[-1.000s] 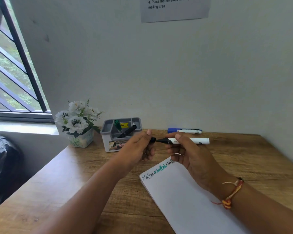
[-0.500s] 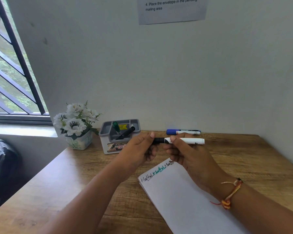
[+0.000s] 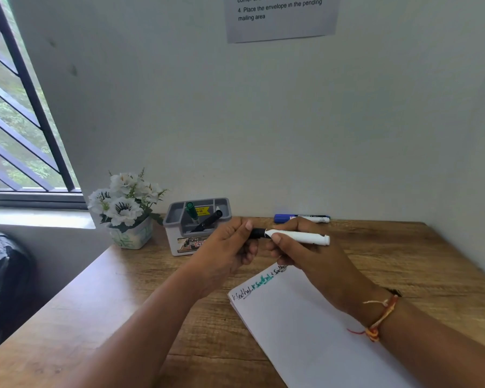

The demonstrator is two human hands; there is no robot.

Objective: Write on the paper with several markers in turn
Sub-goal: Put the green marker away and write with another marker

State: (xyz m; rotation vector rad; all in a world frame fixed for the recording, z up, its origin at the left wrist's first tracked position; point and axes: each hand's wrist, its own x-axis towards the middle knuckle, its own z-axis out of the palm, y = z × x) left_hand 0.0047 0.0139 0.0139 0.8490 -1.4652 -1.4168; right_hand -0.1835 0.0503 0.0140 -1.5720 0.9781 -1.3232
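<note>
Above the top edge of the paper (image 3: 305, 331), in the head view, both hands hold one marker (image 3: 297, 237) level, clear of the bench (image 3: 109, 317). The right hand (image 3: 311, 259) grips the white barrel with curled fingers. The left hand (image 3: 224, 250) pinches the black cap (image 3: 256, 233). Cap and barrel meet end to end; whether the cap is fully seated cannot be told. The paper lies flat on the bench under the right forearm, with short words in black and green ink along its top edge.

Judgement: the step in hand is the capping or uncapping of this marker. The next move calls for a straight push or pull along the barrel axis.

Containers: the grey organiser (image 3: 172, 242) stands near the wall, just beyond the left hand. It holds a green marker (image 3: 191, 211), nearly upright, and a black marker (image 3: 209, 221), tilted. A blue marker (image 3: 300, 218) lies on the bench outside it.
</note>
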